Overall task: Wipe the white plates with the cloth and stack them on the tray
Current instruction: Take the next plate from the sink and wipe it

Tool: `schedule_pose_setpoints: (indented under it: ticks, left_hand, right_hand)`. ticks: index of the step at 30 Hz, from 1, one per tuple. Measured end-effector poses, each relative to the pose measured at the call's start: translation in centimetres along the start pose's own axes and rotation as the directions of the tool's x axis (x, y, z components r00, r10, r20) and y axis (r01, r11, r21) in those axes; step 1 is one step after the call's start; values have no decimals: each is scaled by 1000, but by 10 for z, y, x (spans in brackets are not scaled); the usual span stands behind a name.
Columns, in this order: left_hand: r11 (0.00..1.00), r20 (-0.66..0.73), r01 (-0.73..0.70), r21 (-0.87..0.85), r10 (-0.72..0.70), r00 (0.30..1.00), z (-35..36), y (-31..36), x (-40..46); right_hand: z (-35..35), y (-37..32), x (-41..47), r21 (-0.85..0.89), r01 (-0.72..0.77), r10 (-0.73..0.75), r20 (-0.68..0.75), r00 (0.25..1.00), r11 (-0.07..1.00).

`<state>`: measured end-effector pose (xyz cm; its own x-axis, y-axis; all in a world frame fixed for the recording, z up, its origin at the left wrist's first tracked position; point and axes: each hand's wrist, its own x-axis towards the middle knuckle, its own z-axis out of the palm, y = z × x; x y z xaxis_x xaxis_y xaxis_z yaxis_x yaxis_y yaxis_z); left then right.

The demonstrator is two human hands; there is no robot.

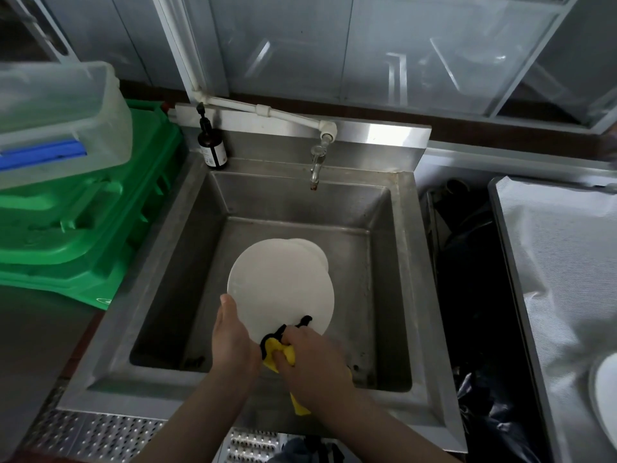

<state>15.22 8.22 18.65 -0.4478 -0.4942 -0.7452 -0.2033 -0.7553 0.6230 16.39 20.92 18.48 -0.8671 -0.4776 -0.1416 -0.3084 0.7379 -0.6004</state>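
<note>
Plates (280,282) sit in the sink (160,295), below the tap (315,165). Stacked crates (83,222) stand left of it, a bottle (212,147) at its back-left corner. The tray (551,262) lies to the right.

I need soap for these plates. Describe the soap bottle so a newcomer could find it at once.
Start at the steel sink in the middle. On its back left corner, left of the tap, stands the bottle. It is small and dark brown with a black pump and a white label, unlike the green crates beside it.
</note>
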Motion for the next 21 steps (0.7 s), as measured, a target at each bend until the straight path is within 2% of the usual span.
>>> schedule_pose_setpoints:
  ticks: [6, 10, 13, 16, 21]
  left_hand:
    - [996, 71, -52, 72, 47, 996, 1, 1, -3]
    - [996, 41, -58, 60, 56, 998, -2, 3, 0]
    - [999, 20, -32, 36, 31, 999, -1, 7, 2]
    - [997, 35, -52, 54, 50, 998, 1, 10, 2]
    - [991, 50, -83, 103, 78, 996, 2, 12, -3]
  right_hand:
    - [-4, 10, 2, 69, 19, -17, -29, 999, 997]
    - [-11, 21, 0, 216, -46, 51, -19, 998, 975]
    - [-21, 32, -2, 310, -95, 116, -50, 992, 946]
    - [-33, 42, -5, 460, -172, 225, -62, 972, 871]
    - [-48, 70, -10, 606, -241, 416, -164, 894, 758]
